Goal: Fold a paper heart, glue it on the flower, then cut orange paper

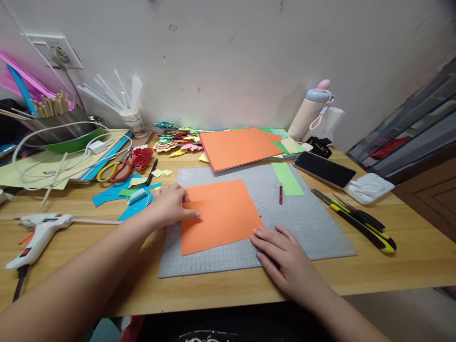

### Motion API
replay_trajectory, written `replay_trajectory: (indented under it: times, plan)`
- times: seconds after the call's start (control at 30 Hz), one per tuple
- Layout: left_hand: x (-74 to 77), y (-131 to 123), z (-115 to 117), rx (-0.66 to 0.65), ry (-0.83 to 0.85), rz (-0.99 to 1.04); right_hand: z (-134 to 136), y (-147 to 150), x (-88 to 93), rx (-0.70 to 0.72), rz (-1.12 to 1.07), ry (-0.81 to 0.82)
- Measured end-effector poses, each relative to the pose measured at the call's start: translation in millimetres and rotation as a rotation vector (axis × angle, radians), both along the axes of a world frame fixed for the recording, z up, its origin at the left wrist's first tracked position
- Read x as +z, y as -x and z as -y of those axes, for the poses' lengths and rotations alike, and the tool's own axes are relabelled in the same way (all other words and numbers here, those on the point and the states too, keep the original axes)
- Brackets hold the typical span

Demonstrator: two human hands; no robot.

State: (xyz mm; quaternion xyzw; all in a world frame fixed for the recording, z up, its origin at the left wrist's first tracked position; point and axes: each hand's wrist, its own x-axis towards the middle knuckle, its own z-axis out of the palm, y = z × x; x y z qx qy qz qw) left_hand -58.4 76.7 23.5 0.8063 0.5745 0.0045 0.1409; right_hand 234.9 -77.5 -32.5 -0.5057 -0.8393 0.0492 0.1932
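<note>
An orange paper sheet [221,216] lies on a grey cutting mat [306,218] in the middle of the wooden desk. My left hand [171,204] rests on the sheet's left edge, fingers flat and pressing down on it. My right hand [283,251] lies flat on the mat at the sheet's lower right corner, with fingertips touching that corner. Neither hand grips anything.
A red pencil [280,194] and green paper strip [287,178] lie on the mat. Yellow-black utility knives [359,221], a phone [324,169] and a bottle [309,110] are at right. A glue gun [39,233], scissors [114,171], blue scraps and a larger orange sheet [238,148] lie left and behind.
</note>
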Motion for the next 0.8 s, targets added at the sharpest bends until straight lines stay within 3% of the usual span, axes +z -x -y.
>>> replay_trajectory:
  times: [0.17,0.27,0.33,0.43,0.47,0.6,0.73,0.8]
  plan:
    - [25.2,-1,25,-0.058,0.107,0.129,-1,-5,-0.3,-0.030,-0.171,0.047]
    - [43.4,-2,57,-0.264,-0.149,0.229,-3,-13,-1.9,-0.276,-0.591,0.060]
    - [54.2,0,83,-0.408,-0.351,0.274,-7,-19,-2.3,-0.431,-0.923,0.160]
    - [62.8,11,115,-0.444,-0.615,0.323,-17,-24,1.3,-0.477,-1.225,0.311]
    - [63.5,17,123,-0.492,-0.661,0.301,-21,-25,4.0,-0.470,-1.243,0.318]
    - [63.2,33,139,-0.431,-0.771,0.293,-40,-25,19.6,-0.439,-1.045,0.363]
    - [64.7,29,141,-0.412,-0.821,0.344,-66,-14,33.4,-0.331,-0.710,0.500]
    - [64.7,23,144,-0.407,-0.841,0.364,-81,-4,37.7,-0.293,-0.688,0.573]
